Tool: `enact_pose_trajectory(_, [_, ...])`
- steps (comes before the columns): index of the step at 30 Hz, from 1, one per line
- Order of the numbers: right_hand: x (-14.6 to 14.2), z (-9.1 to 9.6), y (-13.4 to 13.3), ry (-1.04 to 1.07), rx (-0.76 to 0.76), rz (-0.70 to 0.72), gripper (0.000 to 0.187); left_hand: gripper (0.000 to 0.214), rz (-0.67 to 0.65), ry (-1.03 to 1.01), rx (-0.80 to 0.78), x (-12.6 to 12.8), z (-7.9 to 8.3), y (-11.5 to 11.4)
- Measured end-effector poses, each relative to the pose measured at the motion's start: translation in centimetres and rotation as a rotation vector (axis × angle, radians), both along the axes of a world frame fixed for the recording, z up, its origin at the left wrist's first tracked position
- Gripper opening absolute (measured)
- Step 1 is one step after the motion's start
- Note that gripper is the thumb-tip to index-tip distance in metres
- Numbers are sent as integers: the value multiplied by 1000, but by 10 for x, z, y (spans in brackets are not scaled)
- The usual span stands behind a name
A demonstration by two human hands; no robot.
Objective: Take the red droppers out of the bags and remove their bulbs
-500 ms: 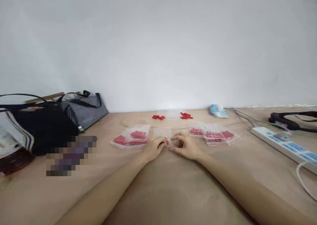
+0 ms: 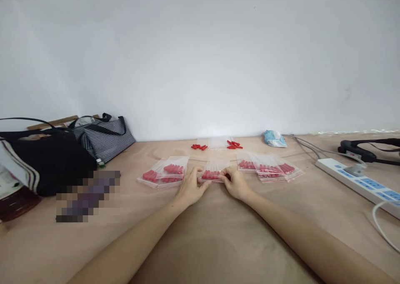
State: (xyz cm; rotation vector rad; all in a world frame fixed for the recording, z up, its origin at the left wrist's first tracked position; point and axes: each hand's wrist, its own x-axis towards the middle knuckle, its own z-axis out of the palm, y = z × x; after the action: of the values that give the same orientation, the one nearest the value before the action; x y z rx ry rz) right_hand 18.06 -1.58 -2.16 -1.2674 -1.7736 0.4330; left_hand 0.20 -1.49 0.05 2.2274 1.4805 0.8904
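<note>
A clear plastic zip bag [image 2: 215,165] with a row of small red pieces [image 2: 211,175] in it lies flat between my hands. My right hand [image 2: 236,185] pinches its near right edge with thumb and fingertips. At the left edge, my left hand [image 2: 190,189] has its thumb and fingers apart, close to the bag; its fingertips are partly hidden. Filled bags [image 2: 164,173] overlap on the table left of my left hand. More bags of red pieces [image 2: 270,169] lie overlapped to the right of my right hand.
Loose red pieces [image 2: 199,147] and a second small heap [image 2: 234,145] flank flat clear bags [image 2: 216,143] by the wall. A blue-and-white packet [image 2: 275,138], a power strip [image 2: 359,184] and black headgear [image 2: 359,150] are rightward. Black [image 2: 62,163] and striped bags [image 2: 108,138] stand left.
My left hand's fingers have parted and moved slightly left. My right hand has closed on the bag's edge. The row of red pieces in the bag now shows between my hands.
</note>
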Motion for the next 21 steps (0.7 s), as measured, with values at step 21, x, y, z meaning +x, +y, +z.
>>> enact_pose_trajectory(21, [5,8,-5,56,29,159,26,39,94,-997,-701,16,11,4])
